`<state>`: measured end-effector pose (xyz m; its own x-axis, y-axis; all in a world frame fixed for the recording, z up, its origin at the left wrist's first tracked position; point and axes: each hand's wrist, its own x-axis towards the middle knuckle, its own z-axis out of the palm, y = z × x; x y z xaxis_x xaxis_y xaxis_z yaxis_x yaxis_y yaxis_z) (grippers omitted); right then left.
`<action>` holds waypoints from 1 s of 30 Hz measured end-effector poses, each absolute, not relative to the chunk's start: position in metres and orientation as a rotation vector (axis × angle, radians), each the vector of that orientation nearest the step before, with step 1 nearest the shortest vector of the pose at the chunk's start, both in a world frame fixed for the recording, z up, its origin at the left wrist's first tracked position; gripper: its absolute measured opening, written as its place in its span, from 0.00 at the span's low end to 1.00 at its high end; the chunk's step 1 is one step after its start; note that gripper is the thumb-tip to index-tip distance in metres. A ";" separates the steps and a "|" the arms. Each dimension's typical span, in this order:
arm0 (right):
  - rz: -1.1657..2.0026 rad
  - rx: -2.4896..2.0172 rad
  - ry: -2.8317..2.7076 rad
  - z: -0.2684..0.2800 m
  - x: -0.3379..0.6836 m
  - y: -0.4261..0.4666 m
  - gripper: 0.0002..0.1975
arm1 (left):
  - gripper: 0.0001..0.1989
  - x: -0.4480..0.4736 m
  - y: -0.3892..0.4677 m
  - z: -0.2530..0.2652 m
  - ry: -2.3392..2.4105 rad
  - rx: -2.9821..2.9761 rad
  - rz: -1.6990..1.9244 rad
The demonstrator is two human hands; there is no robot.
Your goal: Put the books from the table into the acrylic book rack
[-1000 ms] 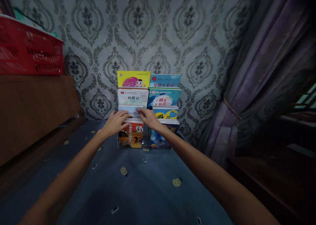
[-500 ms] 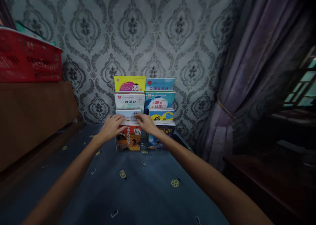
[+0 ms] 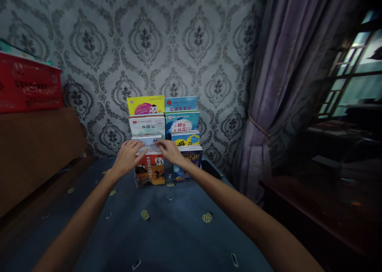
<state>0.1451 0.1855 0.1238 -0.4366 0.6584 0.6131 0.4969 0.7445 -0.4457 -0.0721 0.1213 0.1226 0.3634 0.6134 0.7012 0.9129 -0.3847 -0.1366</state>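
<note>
Two columns of children's books stand in stepped tiers on a blue patterned cloth (image 3: 167, 232). My left hand (image 3: 128, 154) has its fingers over the left side of a pale blue-white book (image 3: 150, 142) in the left column. At that book's right side is my right hand (image 3: 169, 150), thumb and fingers pinched on its edge. Below it stands an orange book (image 3: 151, 173); behind rise a white book (image 3: 146, 124) and a yellow one (image 3: 145, 104). The right column has a dark blue book (image 3: 182, 173), a yellow-and-blue one (image 3: 185, 138), a teal one (image 3: 192, 123) and a light blue one (image 3: 180, 103).
A red plastic basket (image 3: 32, 83) sits on a brown box-like surface (image 3: 41, 148) at left. Patterned wallpaper (image 3: 146, 37) rises behind the books. A tied purple curtain (image 3: 262, 101) hangs at right, near a dark red surface (image 3: 295, 200). A dark flat object (image 3: 211, 169) lies beside the right column.
The view has turned to the right, so the books and basket appear further left. Both hands stay at the pale book, in nearly the same pose.
</note>
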 end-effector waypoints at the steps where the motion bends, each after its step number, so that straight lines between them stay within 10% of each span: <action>1: 0.252 -0.862 -2.074 0.125 0.146 0.187 0.18 | 0.17 -0.070 0.123 0.126 -1.318 -2.096 -0.806; 30: 0.080 -0.793 -1.920 0.167 0.152 0.223 0.23 | 0.25 -0.006 0.190 0.170 -1.196 -2.099 -0.435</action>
